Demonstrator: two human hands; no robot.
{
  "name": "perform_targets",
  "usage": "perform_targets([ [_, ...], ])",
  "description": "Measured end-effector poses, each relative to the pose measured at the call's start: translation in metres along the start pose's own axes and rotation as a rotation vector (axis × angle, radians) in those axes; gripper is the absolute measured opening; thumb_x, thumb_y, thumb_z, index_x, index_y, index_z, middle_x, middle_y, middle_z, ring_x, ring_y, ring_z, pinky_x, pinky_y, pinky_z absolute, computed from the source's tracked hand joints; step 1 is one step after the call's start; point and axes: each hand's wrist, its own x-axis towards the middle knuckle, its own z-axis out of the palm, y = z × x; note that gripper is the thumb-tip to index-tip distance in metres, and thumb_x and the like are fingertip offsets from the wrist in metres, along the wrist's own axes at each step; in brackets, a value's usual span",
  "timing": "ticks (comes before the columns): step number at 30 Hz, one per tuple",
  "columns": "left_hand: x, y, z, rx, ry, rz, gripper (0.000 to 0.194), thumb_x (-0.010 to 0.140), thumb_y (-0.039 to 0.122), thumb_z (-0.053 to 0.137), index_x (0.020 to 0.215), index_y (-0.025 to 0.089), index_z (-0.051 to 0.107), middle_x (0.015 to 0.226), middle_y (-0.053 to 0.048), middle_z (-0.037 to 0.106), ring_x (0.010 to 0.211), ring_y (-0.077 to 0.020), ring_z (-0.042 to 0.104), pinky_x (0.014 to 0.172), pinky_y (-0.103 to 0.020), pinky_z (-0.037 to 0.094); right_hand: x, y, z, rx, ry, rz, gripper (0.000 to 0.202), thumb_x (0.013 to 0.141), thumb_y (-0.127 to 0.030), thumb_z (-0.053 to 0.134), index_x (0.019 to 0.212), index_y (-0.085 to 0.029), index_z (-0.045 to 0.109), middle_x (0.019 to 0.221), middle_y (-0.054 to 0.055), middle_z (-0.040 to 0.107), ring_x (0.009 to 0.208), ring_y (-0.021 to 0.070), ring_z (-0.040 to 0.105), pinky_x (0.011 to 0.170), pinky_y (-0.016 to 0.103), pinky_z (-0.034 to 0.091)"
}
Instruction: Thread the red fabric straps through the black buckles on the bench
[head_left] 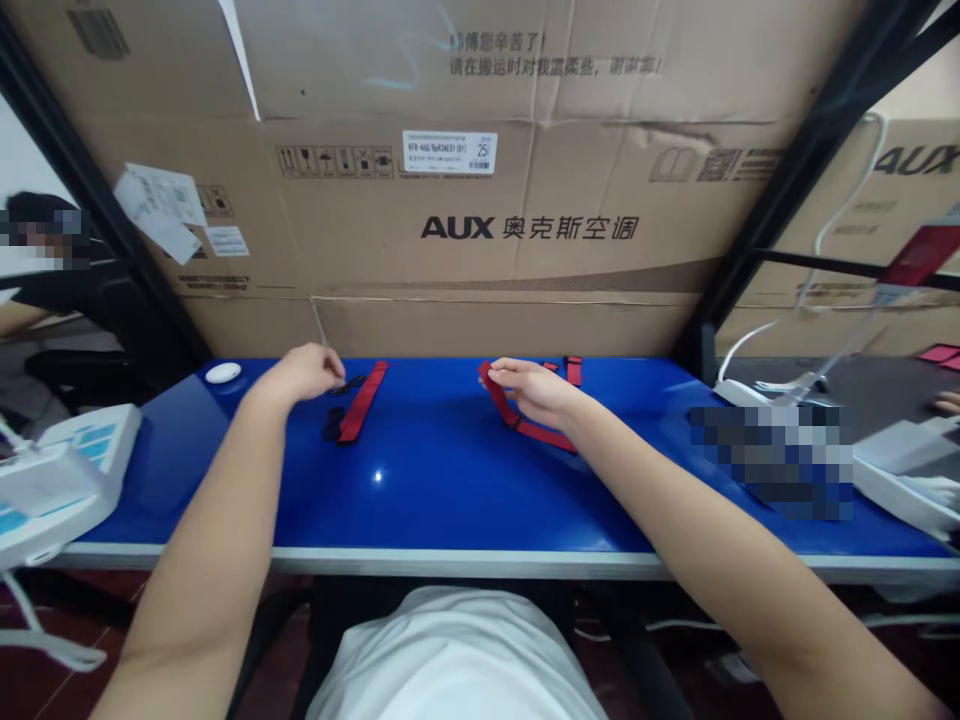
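Observation:
My right hand [534, 388] pinches the upper end of a red strap [499, 398] with a dark slider. The strap's lower length runs right across the blue table and passes behind my wrist. My left hand [309, 370] is closed, its fingertips beside a small black piece [347, 385] whose kind I cannot make out. What lies between those fingers is hidden. Just to the right of that hand, another red strap [364, 402] lies slantwise on the table. A black buckle-like part [333, 424] rests by its lower end.
Other short red straps [574, 370] lie behind my right hand on the blue table [450, 500]. A large cardboard box [360, 240] rises at the back between black posts. A white round object [223, 373] sits at the left rear, and a white device [67, 480] at the left edge.

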Motion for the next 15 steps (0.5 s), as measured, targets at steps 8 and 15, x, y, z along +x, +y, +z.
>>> perform_targets([
  [8, -0.001, -0.042, 0.005, -0.237, -0.332, -0.348, 0.038, 0.046, 0.028, 0.087, 0.069, 0.019, 0.059, 0.06, -0.003, 0.063, 0.061, -0.0208, 0.066, 0.058, -0.03, 0.056, -0.005, 0.014, 0.011, 0.012, -0.105, 0.022, 0.023, 0.069, -0.032, 0.077, 0.08, -0.018, 0.063, 0.081, 0.003, 0.067, 0.08, 0.0163, 0.062, 0.081, 0.031, 0.046],
  [15, 0.002, -0.003, 0.012, -0.011, -0.435, -0.369, 0.034, 0.05, 0.026, 0.086, 0.053, 0.016, 0.054, 0.052, -0.005, 0.061, 0.054, -0.0229, 0.065, 0.052, -0.028, 0.051, -0.006, 0.018, 0.019, -0.081, -0.11, -0.028, 0.029, 0.07, -0.04, 0.075, 0.08, -0.018, 0.06, 0.075, 0.003, 0.067, 0.07, 0.0159, 0.063, 0.072, 0.031, 0.048],
])
